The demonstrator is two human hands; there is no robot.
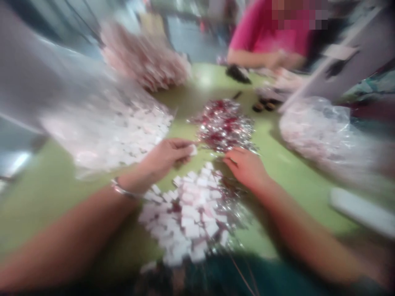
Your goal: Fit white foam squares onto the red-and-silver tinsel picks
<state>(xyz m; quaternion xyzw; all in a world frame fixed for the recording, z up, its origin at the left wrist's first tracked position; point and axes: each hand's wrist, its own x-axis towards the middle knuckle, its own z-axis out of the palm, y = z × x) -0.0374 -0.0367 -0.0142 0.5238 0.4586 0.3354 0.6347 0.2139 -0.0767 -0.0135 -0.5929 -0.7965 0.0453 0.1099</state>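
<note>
Between finger and thumb, my left hand (169, 156) pinches a small white piece (193, 150). My right hand (245, 164) has its fingers curled at the near edge of a pile of shiny silver and red pieces (226, 125); what they hold, if anything, is too blurred to tell. Below and between both hands lies a heap of small white tags (194, 213), with more shiny pieces along its right side. A large clear bag of white pieces (123, 135) lies open just beyond my left hand.
On the green table (271, 144) are a clear bag (317, 131) at the right, a white block (361, 209), dark round items (263, 106) and a pink bundle (145, 57) at the back left. Across sits a person in a pink shirt (262, 33).
</note>
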